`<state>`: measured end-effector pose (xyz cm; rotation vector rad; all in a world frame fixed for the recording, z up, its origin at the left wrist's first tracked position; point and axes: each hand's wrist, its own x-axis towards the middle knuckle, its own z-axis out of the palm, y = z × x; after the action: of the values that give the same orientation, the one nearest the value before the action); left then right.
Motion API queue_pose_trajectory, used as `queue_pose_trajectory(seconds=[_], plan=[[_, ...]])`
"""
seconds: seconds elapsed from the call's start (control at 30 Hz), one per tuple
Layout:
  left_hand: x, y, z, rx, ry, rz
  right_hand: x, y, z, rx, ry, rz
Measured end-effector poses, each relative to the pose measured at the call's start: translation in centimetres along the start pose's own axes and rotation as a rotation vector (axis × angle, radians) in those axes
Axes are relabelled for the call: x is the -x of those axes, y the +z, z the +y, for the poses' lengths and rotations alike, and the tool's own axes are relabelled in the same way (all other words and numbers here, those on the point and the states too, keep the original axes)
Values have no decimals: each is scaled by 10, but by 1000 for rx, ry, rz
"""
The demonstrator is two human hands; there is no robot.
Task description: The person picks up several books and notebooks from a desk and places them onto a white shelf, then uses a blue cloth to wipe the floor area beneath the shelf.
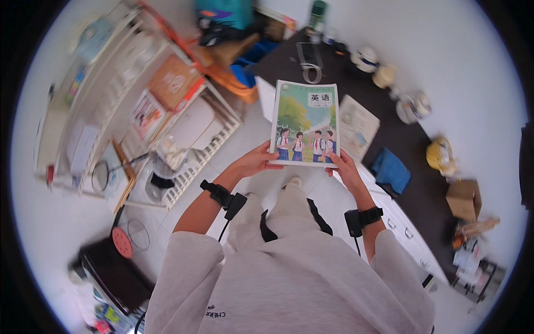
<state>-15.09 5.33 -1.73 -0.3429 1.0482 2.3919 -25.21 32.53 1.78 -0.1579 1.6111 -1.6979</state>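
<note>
A closed English textbook (306, 123) with an illustrated green cover, showing several students under trees, is held up flat in front of me, cover facing the camera. My left hand (259, 159) grips its lower left corner, thumb on the cover edge. At the lower right corner my right hand (344, 165) holds it the same way, thumb on top. Fingers of both hands are partly hidden beneath the book. Behind its right side, an open book or printed sheet (359, 125) lies at the edge of the dark desk.
The dark desk (421, 204) on the right carries a blue cloth item (391, 170), a phone-like device (309, 55), jars and a cardboard box (464, 199). A white shelf rack (200, 167) stands at left, a black case-like object (117, 271) at lower left.
</note>
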Motion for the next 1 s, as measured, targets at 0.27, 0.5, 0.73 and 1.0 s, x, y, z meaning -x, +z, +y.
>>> queue_pose_trajectory(seconds=[0.27, 0.5, 0.73, 1.0], plan=[[187, -111, -27, 217, 218, 200, -57, 194, 29, 131, 123, -310], [302, -180, -47, 346, 325, 305, -83, 327, 56, 210, 229, -456], [364, -222, -40, 398, 377, 362, -115, 410, 55, 299, 315, -561], [372, -289, -3, 421, 454, 467, -197, 469, 57, 347, 352, -614]])
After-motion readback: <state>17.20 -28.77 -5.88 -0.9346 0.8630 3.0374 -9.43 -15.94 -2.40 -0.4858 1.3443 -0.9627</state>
